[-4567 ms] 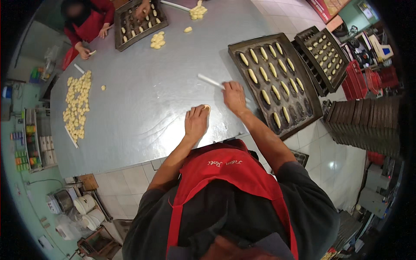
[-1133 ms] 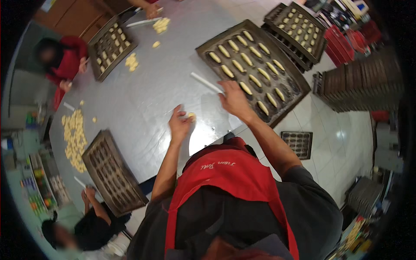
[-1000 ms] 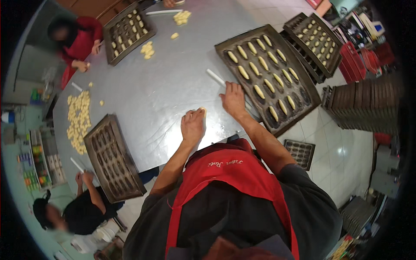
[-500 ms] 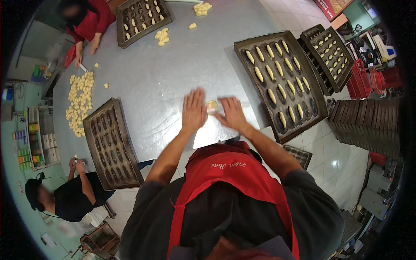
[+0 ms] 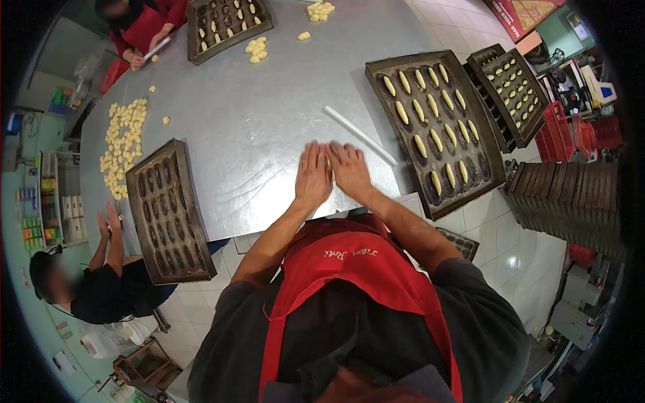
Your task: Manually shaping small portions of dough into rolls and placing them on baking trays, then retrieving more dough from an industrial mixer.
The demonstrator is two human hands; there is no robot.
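Near the front edge of the metal table (image 5: pixel 255 134), my left hand (image 5: pixel 314 178) and my right hand (image 5: pixel 350 173) are side by side, almost touching. Their fingers point away from me, pressed together and bent over a small piece of dough (image 5: pixel 330 163). Only a pale sliver of it shows between the hands; the fingers cover the rest. A white rolling pin (image 5: pixel 361 136) lies slantwise on the table, just beyond my right hand and apart from it. To the right rests a dark moulded tray (image 5: pixel 403 74) with several slim dough rolls in its hollows.
At left stand a tray with bare hollows (image 5: pixel 168 211) and a heap of dough pieces (image 5: pixel 124 141). Smaller dough clusters (image 5: pixel 256 49) and another tray (image 5: pixel 195 54) are farther off. One co-worker (image 5: pixel 144 30) holds a white rod; another (image 5: pixel 111 282) works at lower left. Stacked trays (image 5: pixel 564 201) stand right.
My hands have come together over the dough, the left moving right and the right slightly left. The rolling pin now lies in plain sight at the right. The far co-worker has raised a rod.
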